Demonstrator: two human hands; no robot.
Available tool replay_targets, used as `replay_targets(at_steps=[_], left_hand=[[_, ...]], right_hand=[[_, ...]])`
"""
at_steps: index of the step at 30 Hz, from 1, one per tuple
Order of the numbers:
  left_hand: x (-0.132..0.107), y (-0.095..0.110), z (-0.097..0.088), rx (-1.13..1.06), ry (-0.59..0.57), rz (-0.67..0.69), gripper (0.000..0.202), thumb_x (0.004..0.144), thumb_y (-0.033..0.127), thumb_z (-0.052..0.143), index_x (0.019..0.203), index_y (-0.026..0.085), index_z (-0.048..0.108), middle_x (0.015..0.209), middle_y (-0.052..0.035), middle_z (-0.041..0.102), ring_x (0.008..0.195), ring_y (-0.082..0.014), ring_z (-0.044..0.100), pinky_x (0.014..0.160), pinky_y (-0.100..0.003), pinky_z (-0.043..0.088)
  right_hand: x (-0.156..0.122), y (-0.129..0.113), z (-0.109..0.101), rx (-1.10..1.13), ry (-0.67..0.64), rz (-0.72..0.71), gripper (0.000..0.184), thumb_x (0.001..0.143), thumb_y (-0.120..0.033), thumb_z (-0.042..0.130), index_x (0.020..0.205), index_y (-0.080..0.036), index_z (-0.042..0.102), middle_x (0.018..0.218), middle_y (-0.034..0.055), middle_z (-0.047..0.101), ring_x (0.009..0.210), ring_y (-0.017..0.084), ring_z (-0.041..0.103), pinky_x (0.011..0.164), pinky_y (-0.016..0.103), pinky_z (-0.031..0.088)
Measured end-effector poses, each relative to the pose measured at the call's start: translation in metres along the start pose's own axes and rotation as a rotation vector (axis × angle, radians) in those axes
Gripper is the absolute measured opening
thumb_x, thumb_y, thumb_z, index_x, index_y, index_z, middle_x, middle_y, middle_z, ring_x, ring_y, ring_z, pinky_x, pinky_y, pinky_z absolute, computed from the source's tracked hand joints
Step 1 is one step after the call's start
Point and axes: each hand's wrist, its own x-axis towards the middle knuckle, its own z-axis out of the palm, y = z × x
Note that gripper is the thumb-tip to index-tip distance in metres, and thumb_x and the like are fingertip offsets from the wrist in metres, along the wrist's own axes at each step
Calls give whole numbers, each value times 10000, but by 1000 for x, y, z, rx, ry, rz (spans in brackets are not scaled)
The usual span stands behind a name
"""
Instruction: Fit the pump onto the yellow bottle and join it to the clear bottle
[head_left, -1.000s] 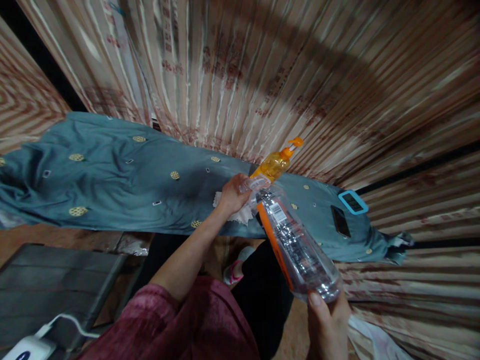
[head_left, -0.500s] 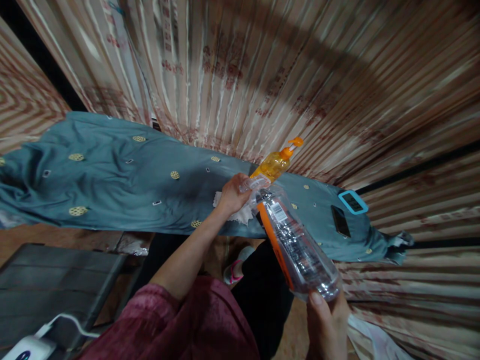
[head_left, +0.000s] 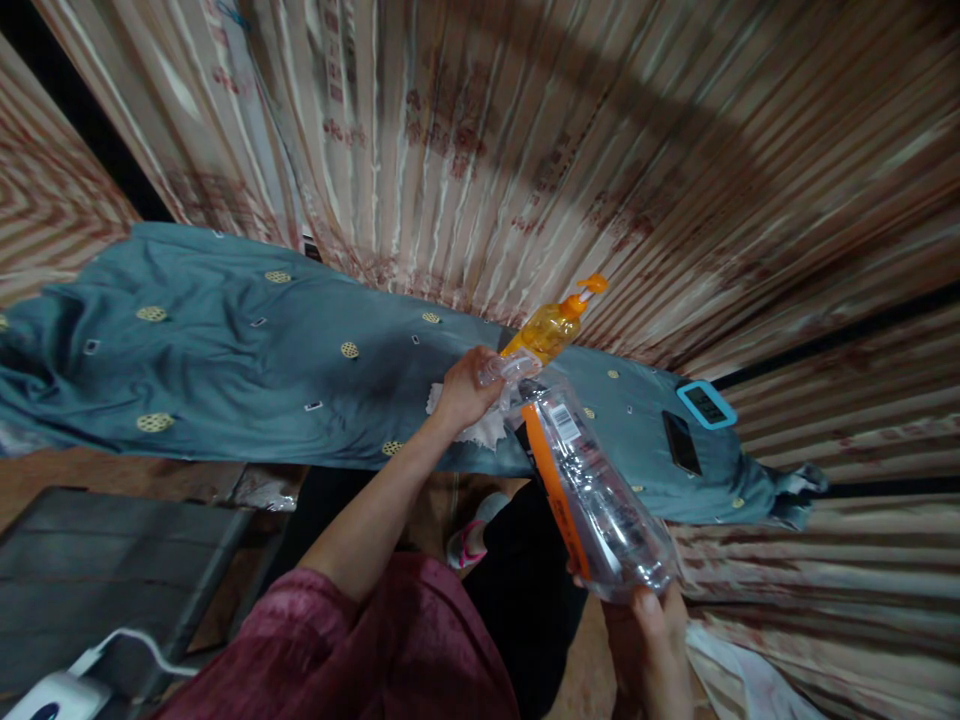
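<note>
Clear bottle (head_left: 600,490) is held tilted across the surface's (head_left: 225,360) near edge, base gripped in the right hand (head_left: 651,630). Clear plastic piece (head_left: 510,368) at its top end is pinched by the left hand (head_left: 466,388); whether they're joined can't be told. Top should be steadied, tilt adjusted slowly from the base, thin walls not squeezed, amber pump bottle (head_left: 546,332) just behind not bumped.

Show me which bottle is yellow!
The pump bottle just beyond the left hand; the bigger bottle in the right hand is clear, with an orange-striped label.
</note>
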Motion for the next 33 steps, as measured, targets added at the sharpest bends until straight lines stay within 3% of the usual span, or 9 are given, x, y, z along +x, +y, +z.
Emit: replay_targets(at_steps=[3,7,12,15,17,24,28,33], left_hand=[[0,1,-1,20,-9,3,246,925,352,958,1072,265,781,1186,-71,917,1162,-353,880,1107,-481,713],[0,4,-3,56,-23,4,258,937,386,959,1062,267,767,1182,-73,903,1157,-355,877,1097,-483,712],[0,4,-4,56,-21,22,227,938,351,926,1076,274,762,1161,-56,900,1129,-331,865,1075,-467,719],[0,5,-5,48,-21,5,215,922,294,914,1070,268,759,1166,-57,899,1143,-324,864,1081,-459,716],[0,6,-6,44,-25,-4,201,933,293,911,1064,268,760,1170,-58,898,1160,-324,862,1095,-460,712],[-1,9,-6,48,-57,33,314,981,484,966,1127,259,802,1237,-90,893,1227,-355,861,1153,-497,706],[0,2,-6,28,-27,46,427,944,470,998,1258,253,806,1392,-121,889,1347,-380,852,1242,-538,689],[0,-8,-4,-47,13,71,609,911,438,1037,1424,236,778,1534,-169,844,1432,-389,829,1271,-555,676]], right_hand=[[0,0,4,59,-45,67,906,946,-719,939,1707,-275,727,1327,165,956,1110,430,944,930,568,792],[2,8,10,197,-37,120,836,960,-680,951,1660,-263,767,1164,128,959,945,403,931,844,581,796],[17,21,9,308,-50,166,435,929,-636,1000,1208,-308,942,1003,62,951,729,264,833,678,422,736],[25,25,16,337,-79,184,434,859,-699,994,976,-284,948,847,78,910,676,281,807,609,425,716],[27,26,25,366,-56,187,420,873,-715,946,930,-298,943,817,70,891,672,281,779,568,407,683],[27,36,49,483,-25,260,468,814,-732,936,1061,-335,922,1028,74,920,817,314,795,560,380,592],[28,38,54,512,-23,296,455,826,-727,897,1052,-332,923,988,78,909,771,318,769,542,383,550],[26,36,61,539,12,320,495,822,-708,900,1142,-336,963,1079,95,949,868,353,820,564,387,571]])
